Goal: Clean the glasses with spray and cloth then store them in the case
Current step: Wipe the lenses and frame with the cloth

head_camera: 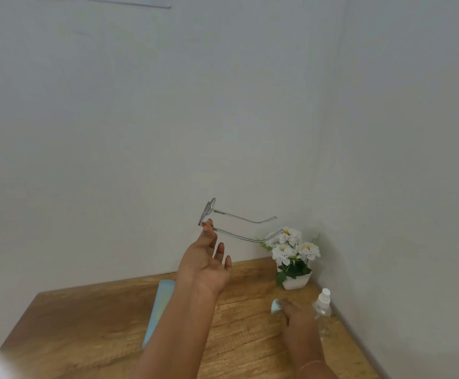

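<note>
My left hand (206, 266) pinches clear glasses (208, 212) aloft
My right hand (296, 314) holds a blue cloth (275, 306) beside the spray bottle (322, 305)

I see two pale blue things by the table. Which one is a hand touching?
The small crumpled cloth, held by the right hand beside the spray bottle. The long flat case farther left lies untouched.

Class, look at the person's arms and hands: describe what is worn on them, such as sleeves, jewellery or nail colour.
Both forearms are bare, no sleeves in view. The left hand shows no ring or watch; one fingernail looks painted reddish. The right hand is blurred; a thin orange-toned band crosses its arm near the bottom edge.
</note>
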